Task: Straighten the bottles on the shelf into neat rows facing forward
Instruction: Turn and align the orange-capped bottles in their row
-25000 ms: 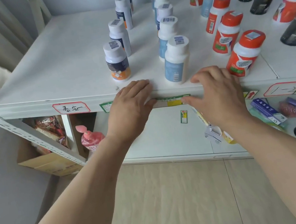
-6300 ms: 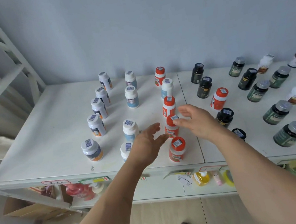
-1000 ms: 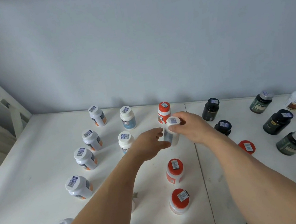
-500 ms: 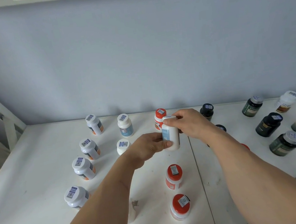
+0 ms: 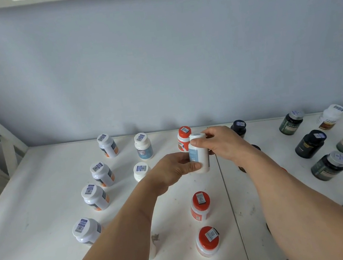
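Hands meet on one white bottle (image 5: 199,155), raised clear of the shelf (image 5: 34,217) near its middle. Left hand (image 5: 173,171) grips the lower body, thumb across the front and fingers curled behind. Right hand (image 5: 223,142) pinches the upper part just under the white cap, thumb on the near side and fingers wrapped round the far side. The bottle stands almost upright, its pale blue label turned toward the left hand.

Directly behind it, almost touching in this view, stands a red-capped bottle (image 5: 184,138) at the head of a column; two more red-capped bottles (image 5: 200,205) (image 5: 207,241) stand in the same column nearer the viewer, with bare shelf between the held bottle and the nearer pair. To the left stand a white bottle with a blue label (image 5: 143,146) and a second white-capped one (image 5: 141,171) partly hidden by the left wrist, then a slanting column of white bottles with orange-and-dark labels (image 5: 97,174). A seam (image 5: 226,188) in the shelf runs just right of the red column. Dark bottles (image 5: 311,146) spread over the right half, one black-capped (image 5: 238,127) just behind the right hand. Grey wall (image 5: 156,65) bounds the shelf at the back.
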Motion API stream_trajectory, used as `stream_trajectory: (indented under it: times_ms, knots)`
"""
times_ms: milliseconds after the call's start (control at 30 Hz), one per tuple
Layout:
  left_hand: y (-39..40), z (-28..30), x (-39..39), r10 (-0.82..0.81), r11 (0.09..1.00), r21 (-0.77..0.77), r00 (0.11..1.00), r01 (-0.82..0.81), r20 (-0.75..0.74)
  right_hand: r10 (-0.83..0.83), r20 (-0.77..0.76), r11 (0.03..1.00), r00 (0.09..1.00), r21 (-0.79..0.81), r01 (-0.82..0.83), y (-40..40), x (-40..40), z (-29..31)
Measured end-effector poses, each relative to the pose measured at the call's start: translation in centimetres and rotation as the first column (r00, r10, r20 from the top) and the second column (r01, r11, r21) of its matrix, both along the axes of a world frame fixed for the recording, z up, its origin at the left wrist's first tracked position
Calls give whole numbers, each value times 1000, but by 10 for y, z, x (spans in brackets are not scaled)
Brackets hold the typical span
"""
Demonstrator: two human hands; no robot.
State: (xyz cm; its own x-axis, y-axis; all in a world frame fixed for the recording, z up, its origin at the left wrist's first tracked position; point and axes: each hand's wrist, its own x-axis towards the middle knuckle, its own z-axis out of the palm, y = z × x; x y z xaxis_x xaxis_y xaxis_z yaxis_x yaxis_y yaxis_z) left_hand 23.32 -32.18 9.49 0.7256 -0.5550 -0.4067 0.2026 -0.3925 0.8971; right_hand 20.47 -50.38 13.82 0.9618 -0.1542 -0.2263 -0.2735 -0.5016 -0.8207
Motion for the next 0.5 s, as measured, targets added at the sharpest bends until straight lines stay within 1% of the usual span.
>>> stream_trajectory:
  times_ms: [33,67,100,133,167,200,233,267,333,433,500]
  knots:
    - [-1,1,-2,-6,999,37,999,5,44,8,2,1000,1000,5,-8,0,-1,1]
    - [-2,3,-4,-32,994,111,992,18,123,17,5,1000,1000,6,-17,0,-3,1]
    - [-3,6,-6,-85,973,231,969,30,233,26,14,1000,1000,2,-26,1,-4,1]
    - [-2,9,-9,-162,927,375,923,21,349,36,27,999,999,-9,-36,1,-6,0]
    - [-1,13,-12,-254,862,507,858,-9,446,46,40,999,998,-22,-46,1,-8,-2]
    - [1,15,-16,-344,797,602,784,-46,516,56,50,998,997,-29,-55,2,-11,-4]
    - [5,17,-19,-419,749,657,710,-82,566,66,58,997,996,-31,-64,3,-14,-6]
    - [9,18,-22,-470,724,681,643,-111,605,75,62,997,995,-32,-73,4,-16,-8]
    - [19,17,-28,-515,721,676,533,-153,671,81,70,996,994,-40,-78,6,-21,-12]
    - [38,10,-34,-528,734,640,400,-229,749,90,87,995,992,-55,-85,11,-26,-16]
    - [50,4,-35,-520,744,610,338,-272,785,101,97,994,990,-59,-96,18,-30,-17]
